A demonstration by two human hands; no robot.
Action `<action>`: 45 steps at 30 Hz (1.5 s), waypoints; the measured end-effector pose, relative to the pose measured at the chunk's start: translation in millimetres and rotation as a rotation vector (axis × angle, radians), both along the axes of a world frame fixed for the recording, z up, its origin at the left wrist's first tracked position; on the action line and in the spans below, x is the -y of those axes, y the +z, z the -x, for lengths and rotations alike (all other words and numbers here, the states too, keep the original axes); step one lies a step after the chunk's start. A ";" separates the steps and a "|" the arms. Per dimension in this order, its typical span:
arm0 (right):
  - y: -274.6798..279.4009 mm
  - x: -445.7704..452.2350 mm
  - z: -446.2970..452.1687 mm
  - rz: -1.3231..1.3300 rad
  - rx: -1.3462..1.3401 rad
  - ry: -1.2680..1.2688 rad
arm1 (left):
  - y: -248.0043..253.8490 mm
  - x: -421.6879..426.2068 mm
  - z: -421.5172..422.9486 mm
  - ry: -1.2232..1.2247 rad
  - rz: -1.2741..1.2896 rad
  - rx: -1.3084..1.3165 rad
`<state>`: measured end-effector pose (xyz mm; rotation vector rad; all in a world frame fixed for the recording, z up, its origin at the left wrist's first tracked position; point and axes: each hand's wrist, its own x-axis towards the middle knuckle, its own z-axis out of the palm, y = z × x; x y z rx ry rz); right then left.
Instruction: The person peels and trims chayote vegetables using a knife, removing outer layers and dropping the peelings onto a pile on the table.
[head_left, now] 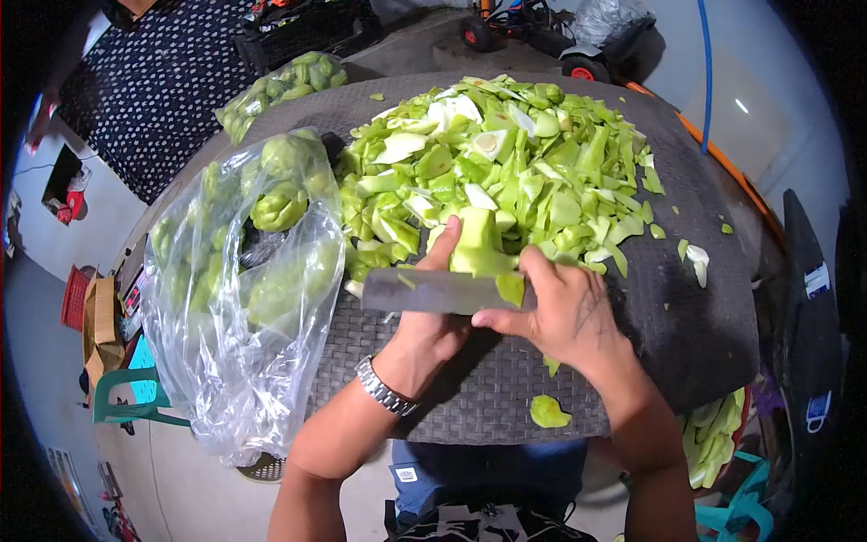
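My left hand (432, 327), with a metal watch at the wrist, is closed around a partly peeled chayote (479, 242). Its thumb lies along the chayote's left side, and the blade hides most of the other fingers. My right hand (571, 312) grips a wide-bladed knife (424, 292), whose blade crosses in front of the chayote and points left. A bit of green peel (510, 289) clings to the blade near my right fingers. Just beyond both hands spreads a large heap of chayote peels and cut pieces (542, 172).
A clear plastic bag (262, 361) of whole chayotes stands at the left of the dark woven tabletop (379, 397). Another bag of chayotes (289, 86) lies at the far left edge. Loose peel (549, 412) is near the front edge. Green plastic chairs (135, 393) stand below.
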<state>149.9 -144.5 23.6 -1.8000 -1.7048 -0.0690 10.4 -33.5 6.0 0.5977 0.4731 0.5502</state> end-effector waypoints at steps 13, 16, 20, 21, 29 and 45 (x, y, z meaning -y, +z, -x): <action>7.5 -0.4 -12.6 0.120 -0.236 -0.014 | -2.4 0.0 -4.1 0.006 -0.015 -0.069; -1.8 -0.7 -5.4 0.033 -0.079 0.017 | 3.4 4.0 -2.5 -0.023 -0.017 -0.010; 5.9 0.4 -24.2 0.111 -0.077 -0.069 | -5.6 3.9 0.4 -0.004 -0.058 -0.099; 4.7 0.1 -33.5 0.127 -0.080 -0.106 | 8.7 12.2 -2.0 0.081 -0.030 -0.103; 27.9 8.6 -74.7 0.499 -0.761 -0.472 | 18.0 2.7 -1.2 0.085 0.096 -0.036; -10.5 -0.5 12.0 -0.014 -0.058 0.019 | 2.7 2.4 2.0 0.046 -0.012 0.002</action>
